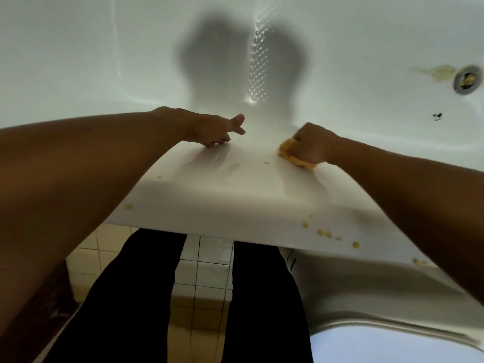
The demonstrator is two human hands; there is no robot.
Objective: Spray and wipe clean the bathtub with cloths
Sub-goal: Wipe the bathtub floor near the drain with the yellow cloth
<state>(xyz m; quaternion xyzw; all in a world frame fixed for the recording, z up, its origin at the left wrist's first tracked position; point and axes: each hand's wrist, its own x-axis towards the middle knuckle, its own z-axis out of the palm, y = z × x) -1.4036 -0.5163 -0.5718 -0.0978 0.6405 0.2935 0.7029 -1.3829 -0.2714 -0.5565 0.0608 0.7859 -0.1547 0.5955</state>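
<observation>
Cloth (294, 157) — soft, limp, best bunched; right hand (313, 144) grips it, fingers curled, on bathtub rim (235, 187). Left hand (213, 129) — fingers extended, empty.

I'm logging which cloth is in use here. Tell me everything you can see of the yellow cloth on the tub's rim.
The yellow cloth is a small orange-yellow wad, soft and fabric-like, bunched rather than spread. It lies on the white bathtub rim, near its inner edge, right of centre. The right hand grips it from above with curled fingers, hiding most of it. Only its left and lower edges show, slightly blurred.
</observation>
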